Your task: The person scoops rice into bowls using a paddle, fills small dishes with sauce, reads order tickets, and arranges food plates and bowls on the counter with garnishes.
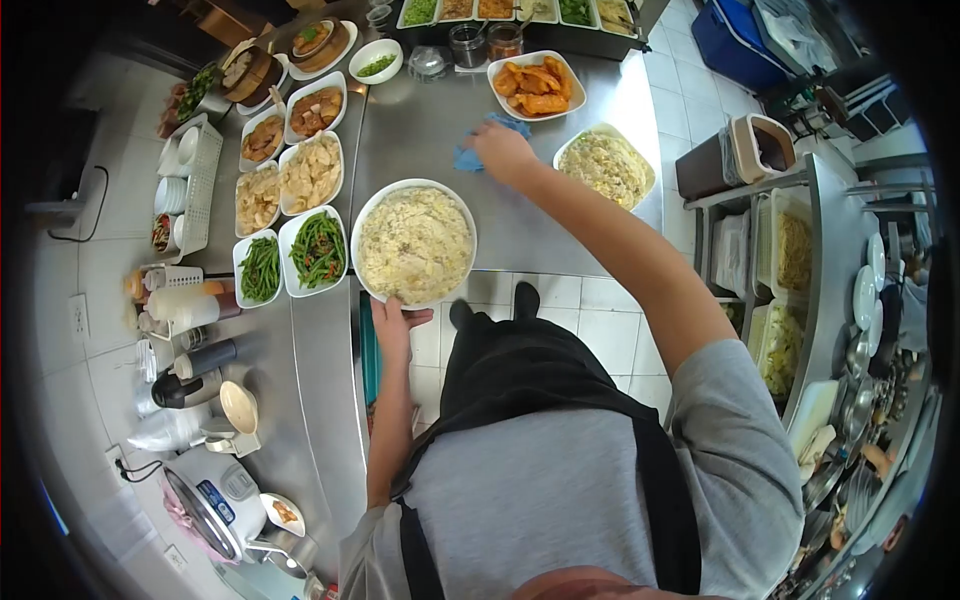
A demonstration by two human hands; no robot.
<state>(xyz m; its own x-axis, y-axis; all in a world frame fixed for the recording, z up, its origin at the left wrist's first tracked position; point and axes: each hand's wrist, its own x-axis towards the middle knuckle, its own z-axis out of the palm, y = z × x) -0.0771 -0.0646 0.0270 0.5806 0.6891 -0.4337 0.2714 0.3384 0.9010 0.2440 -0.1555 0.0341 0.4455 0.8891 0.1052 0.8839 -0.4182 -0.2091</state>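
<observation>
In the head view, a round white bowl (pixel 356 243) heaped with what looks like egg fried rice (pixel 415 243) sits at the near edge of the steel counter. My left hand (pixel 396 325) holds the bowl's near rim, its thumb pointing out to the right and some fingers hidden under the bowl. Farther off, my right hand (pixel 497 150) presses a crumpled blue cloth (pixel 467 159) on the counter. To the right of that hand is a square white dish of a similar rice mix (pixel 606 168). Beyond it stands a white dish of orange fried pieces (pixel 533 86).
White dishes of green beans (pixel 318 248) and meat (pixel 313 172) crowd the counter's left. A small bowl of chopped greens (pixel 377 62) and glass jars (pixel 467 46) stand at the back. A rice cooker (pixel 215 500) is lower left; a bin (pixel 760 145) and shelving are right.
</observation>
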